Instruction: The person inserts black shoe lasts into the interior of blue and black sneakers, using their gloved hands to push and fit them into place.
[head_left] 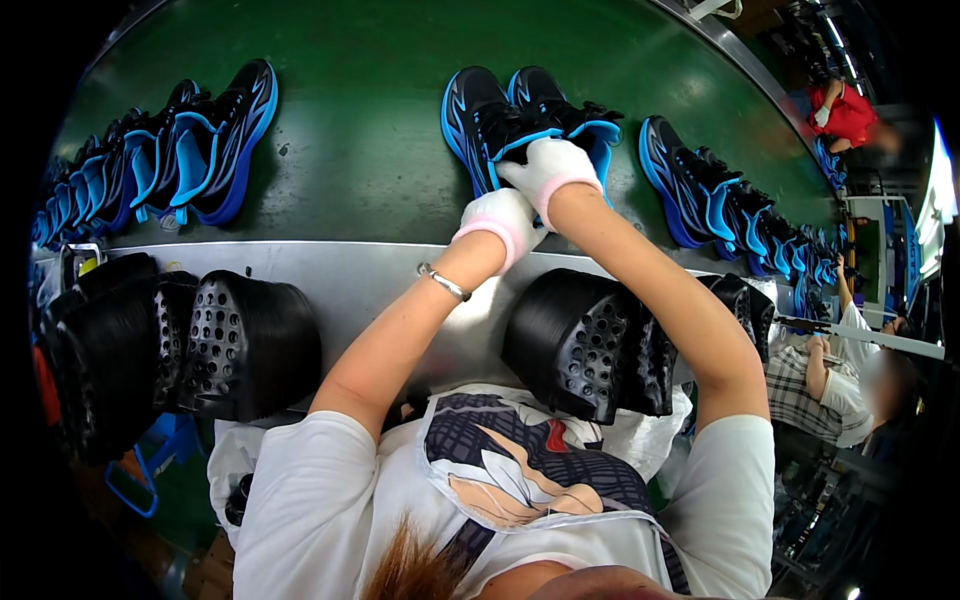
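A pair of black-and-blue sneakers stands side by side on the green belt in front of me, toes pointing away; the left sneaker [464, 125] and the right sneaker [604, 150] both have black laces. My right hand [552, 168], in a white glove with a pink cuff, is closed over the collar of the left sneaker, its thumb on the near side. My left hand [497, 214], gloved the same way, lies against that sneaker's heel, just below my right hand. Most of its fingers are hidden, so their grip does not show.
Rows of similar sneakers line the belt at left [228, 150] and right [680, 185]. Along the near metal edge [400, 290] sit black shoe lasts with perforated faces, left [245, 340] and right [570, 340]. Other people [835, 380] work at far right.
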